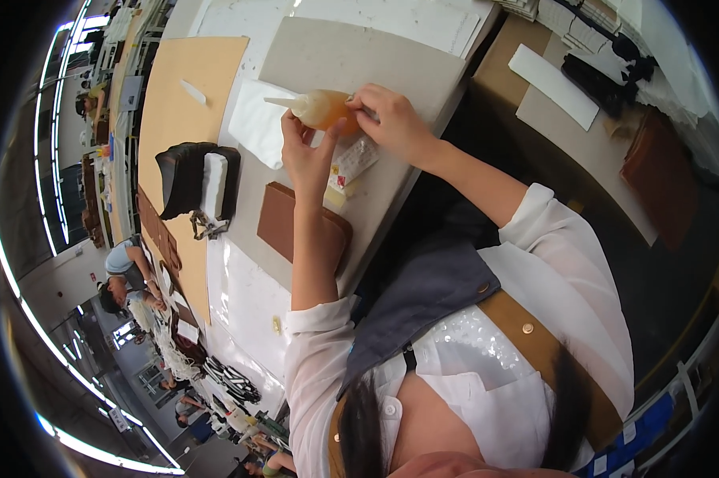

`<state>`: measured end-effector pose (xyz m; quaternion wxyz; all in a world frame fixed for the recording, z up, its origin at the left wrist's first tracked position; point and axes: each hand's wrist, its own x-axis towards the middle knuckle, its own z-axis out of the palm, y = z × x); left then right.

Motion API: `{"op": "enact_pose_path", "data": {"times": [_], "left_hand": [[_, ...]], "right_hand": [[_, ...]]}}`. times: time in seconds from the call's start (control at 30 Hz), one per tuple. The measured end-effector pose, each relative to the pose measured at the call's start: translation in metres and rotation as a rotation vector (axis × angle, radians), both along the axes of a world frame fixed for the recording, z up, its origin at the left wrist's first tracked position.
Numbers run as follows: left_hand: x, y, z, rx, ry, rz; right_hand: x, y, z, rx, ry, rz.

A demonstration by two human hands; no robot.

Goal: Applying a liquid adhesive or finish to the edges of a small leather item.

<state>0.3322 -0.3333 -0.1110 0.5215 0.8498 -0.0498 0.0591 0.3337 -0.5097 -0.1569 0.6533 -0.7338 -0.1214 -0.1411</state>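
Note:
A squeeze bottle (324, 110) of amber liquid lies tilted on its side above the table, its pale pointed nozzle toward the left. My left hand (306, 151) is closed round it near the neck, thumb and fingers on either side. Pinched fingers of my right hand (390, 119) press at the bottle's base end; whether a small thing sits between them I cannot tell. White paper or cloth (256, 119) lies beside the left hand. Below the hands are a clear packet (358, 163) with coloured labels and a yellow slip (336, 196). A brown leather piece (276, 223) lies partly under my left forearm.
A black bag-like piece (186, 179) with white padding stands left, on a tan board (172, 119). A grey board (391, 60) covers the tabletop under the hands. To the right, a lower surface bears a white strip (552, 86) and brown sheets (658, 179). Co-workers (128, 271) sit far left.

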Motion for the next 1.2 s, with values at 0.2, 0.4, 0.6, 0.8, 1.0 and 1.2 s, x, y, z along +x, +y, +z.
{"op": "enact_pose_path", "data": {"times": [0.2,0.4,0.6,0.8,1.0,1.2], "left_hand": [[0.0,0.0,0.0,0.054,-0.003,0.001],[0.001,0.003,-0.001,0.041,0.003,-0.004],[0.0,-0.003,0.003,0.123,0.004,-0.009],[0.001,0.001,0.001,0.016,0.003,-0.035],[0.0,0.002,0.0,0.004,0.001,-0.047],[-0.001,-0.003,0.006,0.068,-0.006,-0.046]], "right_hand": [[-0.002,-0.012,-0.009,-0.572,-0.193,0.033],[0.005,-0.007,0.009,0.201,0.089,0.049],[-0.002,-0.007,-0.01,-0.476,-0.137,0.071],[0.013,-0.025,0.001,-0.056,0.085,0.217],[0.0,-0.001,-0.006,-0.125,-0.12,0.06],[0.008,-0.03,-0.003,-0.382,-0.017,0.312]]}}
